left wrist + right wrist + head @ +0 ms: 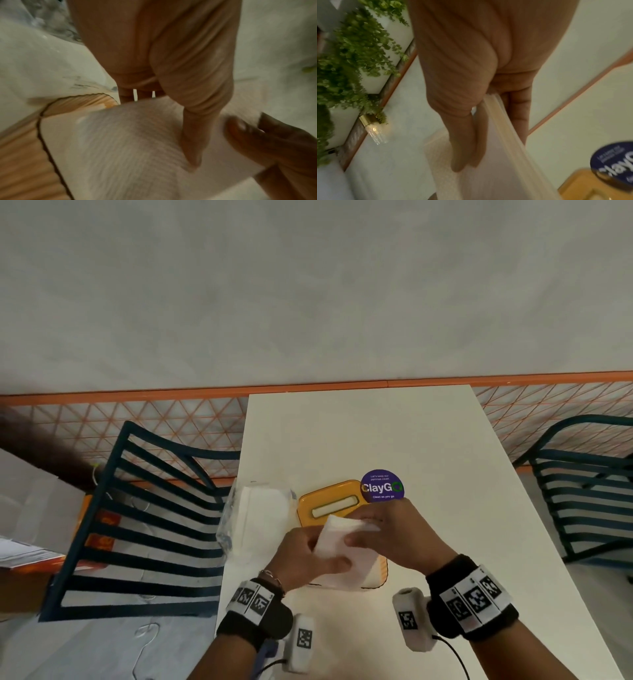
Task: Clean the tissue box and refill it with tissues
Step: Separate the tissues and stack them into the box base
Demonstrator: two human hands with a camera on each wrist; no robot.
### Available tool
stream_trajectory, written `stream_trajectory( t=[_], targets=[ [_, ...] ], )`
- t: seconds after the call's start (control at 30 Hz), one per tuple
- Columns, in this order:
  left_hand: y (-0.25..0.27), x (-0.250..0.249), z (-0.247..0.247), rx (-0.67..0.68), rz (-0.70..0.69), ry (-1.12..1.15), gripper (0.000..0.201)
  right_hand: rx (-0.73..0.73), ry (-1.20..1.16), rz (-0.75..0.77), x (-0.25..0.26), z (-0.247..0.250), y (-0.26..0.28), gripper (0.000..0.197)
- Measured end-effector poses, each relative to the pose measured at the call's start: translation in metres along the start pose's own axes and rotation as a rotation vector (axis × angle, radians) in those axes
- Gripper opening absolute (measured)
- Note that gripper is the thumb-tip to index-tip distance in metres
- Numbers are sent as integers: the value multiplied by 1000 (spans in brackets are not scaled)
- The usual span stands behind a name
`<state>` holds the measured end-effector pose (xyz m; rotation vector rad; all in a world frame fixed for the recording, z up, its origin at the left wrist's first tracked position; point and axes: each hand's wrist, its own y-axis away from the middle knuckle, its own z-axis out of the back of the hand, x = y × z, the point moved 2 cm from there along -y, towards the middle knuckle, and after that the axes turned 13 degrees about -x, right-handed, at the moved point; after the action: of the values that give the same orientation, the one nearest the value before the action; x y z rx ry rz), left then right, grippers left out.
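Tissue box point(329, 503): yellow-orange, slot lid facing up, lying flat on white table point(394, 433), approx. centre of table's near half. Near end of box is covered by a wad of tissues point(337, 546); box's ribbed side and dark wavy edge point(42, 135) are seen in left wrist view, under the wad.

Tissues: white folded stack, held over box's near half by both hands, tilted. In right wrist view the stack point(501, 155) is seen edge-on, layers visible.

Left hand point(308, 556): at 7 o'clock of the box, fingers curled under the wad, thumb laid on top; wad is pinched. Thumb point(193, 135) is seen pressed onto tissue surface point(128, 142) in left wrist view.

Right hand point(387, 532): at 4 o'clock of the box, closed on the wad's far-right edge, thumb on top, fingers behind. Confirmed in right wrist view: thumb point(462, 135) on one face, fingers on the other.

Purple round sticker point(382, 486) reading "ClayGo": at 1 o'clock of the box; touching or overlapping the box's corner, cannot be told which. Also seen at point(614, 165).

Clear plastic pack of tissues point(257, 515): at 9 o'clock of the box, just beside it, near table's left edge.

Dark slatted chairs: one at 9 o'clock of table point(144, 518), one at 3 o'clock point(582, 484). Wrist bands w/ printed markers are worn on both wrists.
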<state>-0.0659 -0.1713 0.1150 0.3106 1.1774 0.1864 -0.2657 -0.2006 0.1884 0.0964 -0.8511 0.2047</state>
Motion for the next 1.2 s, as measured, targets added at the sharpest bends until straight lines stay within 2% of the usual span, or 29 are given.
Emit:
stream_trajectory(
  t=[0.1, 0.2, 0.27, 0.4, 0.53, 0.63, 0.73, 0.83, 1.0, 1.1, 1.2],
  targets=[
    [0, -10, -4, -61, 44, 114, 59, -96, -180, -87, 0, -3, 3, 38],
    [0, -12, -6, -93, 4, 173, 61, -87, -421, -182, -7, -11, 9, 41],
    [2, -14, -7, -140, 17, 228, 61, -65, -446, -193, -11, -17, 13, 34],
    [3, -25, -8, -280, -9, 284, 37, -48, -466, -179, -11, -24, 15, 26],
    [6, -26, -18, -400, -13, 274, 33, -102, -494, -154, -11, -25, 14, 34],
    [6, -9, -32, -398, 64, 224, 42, -66, -415, -144, -27, -35, 13, 46],
    [7, 11, -42, -358, 123, 136, 48, -17, -276, -208, -50, -50, 14, 54],
    [4, 21, -44, -339, 118, 65, 41, -2, -210, -187, -63, -60, 14, 55],
    [-7, 15, -43, -367, 141, 90, 26, -3, -253, -150, -60, -65, 10, 46],
    [-9, 10, -37, -386, 118, 133, 30, -15, -338, -124, -53, -58, 5, 44],
    [-13, 14, -35, -359, 88, 90, 38, -19, -335, -138, -55, -53, 3, 54]
  ],
)
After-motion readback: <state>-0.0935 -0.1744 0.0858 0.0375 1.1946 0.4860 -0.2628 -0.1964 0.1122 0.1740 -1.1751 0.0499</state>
